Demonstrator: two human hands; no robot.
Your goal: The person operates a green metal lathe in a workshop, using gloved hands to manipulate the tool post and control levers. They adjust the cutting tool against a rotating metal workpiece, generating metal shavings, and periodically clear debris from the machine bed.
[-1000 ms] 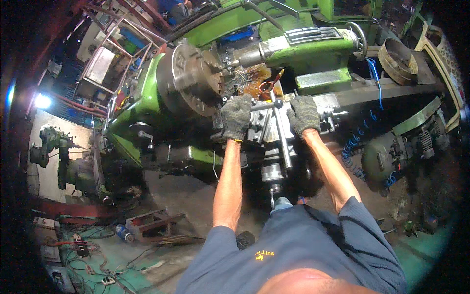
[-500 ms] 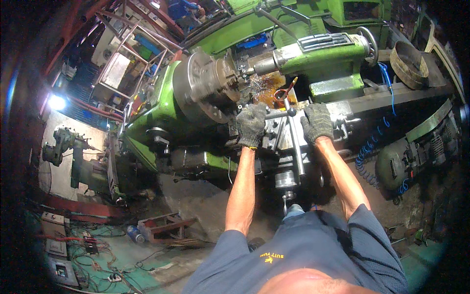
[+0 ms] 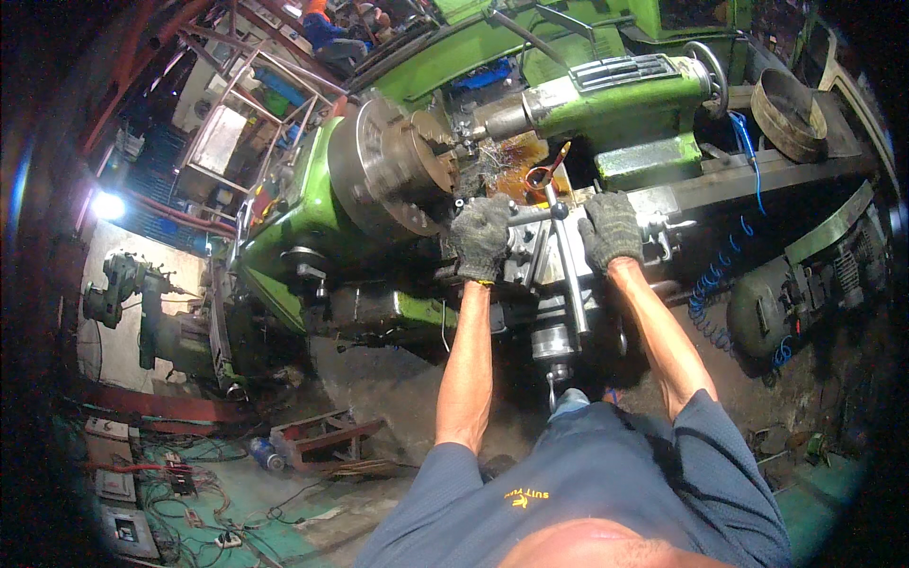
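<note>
A dark knitted glove covers my left hand (image 3: pixel 480 239), its fingers curled beside the tool post of a green lathe; what they grip is hidden under the glove. My right hand (image 3: pixel 611 230), in a matching glove, is bent over the right side of the carriage, its grip hidden too. Between the hands a long steel lever (image 3: pixel 570 265) with a round knob slants toward me. Beyond the left hand is the large round chuck (image 3: pixel 379 170), facing the tailstock (image 3: pixel 615 104). A brush (image 3: pixel 561 163) with a reddish ring-shaped container (image 3: pixel 540 180) stands past the lever.
Metal shavings (image 3: pixel 511 156) lie in brownish fluid under the work area. A metal hoop (image 3: pixel 788 114) sits at the right end of the bed, near a coiled blue hose (image 3: pixel 710 284). Cables (image 3: pixel 199 502) sprawl on the floor at lower left. Another person (image 3: pixel 331 38) is at the far upper left.
The chuck, smeared by motion before, looks sharper now. Both hands keep nearly the same places and curled shapes. More of the distant person shows at upper left.
</note>
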